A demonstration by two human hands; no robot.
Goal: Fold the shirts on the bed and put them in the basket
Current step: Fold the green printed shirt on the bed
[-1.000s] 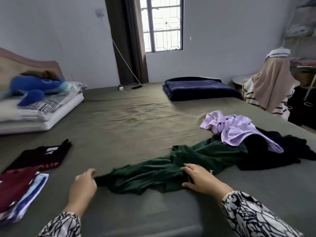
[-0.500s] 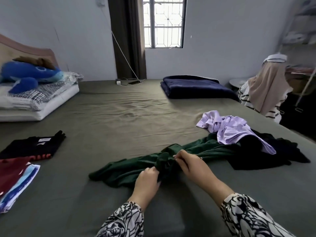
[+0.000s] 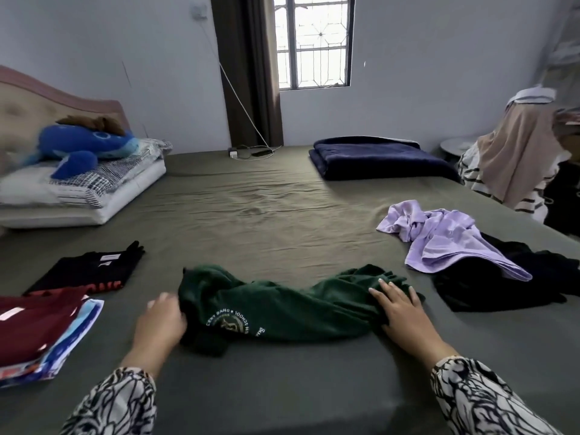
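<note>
A dark green shirt (image 3: pixel 292 312) with a round white print lies crumpled and stretched sideways on the olive bed (image 3: pixel 266 215) in front of me. My left hand (image 3: pixel 160 321), blurred, grips its left end. My right hand (image 3: pixel 398 306) rests on its right end with the fingers straight. To the right, a lilac shirt (image 3: pixel 445 243) lies bunched on top of a black garment (image 3: pixel 489 284). At the left, a folded black shirt (image 3: pixel 91 271) lies beside a maroon folded one (image 3: pixel 34 321) stacked on a blue-and-white one (image 3: pixel 78 334). No basket is in view.
A folded navy blanket (image 3: pixel 376 157) lies at the far right of the bed. Pillows (image 3: pixel 94 189) with a blue plush toy (image 3: pixel 84 146) sit at the far left. A charger and cable (image 3: pixel 248 153) lie under the window. Draped clothes (image 3: pixel 514 164) stand beyond the bed's right edge.
Both hands were together at the shirt's middle half a second ago; they have moved apart to its two ends, and the shirt has been pulled clear of the lilac and black pile.
</note>
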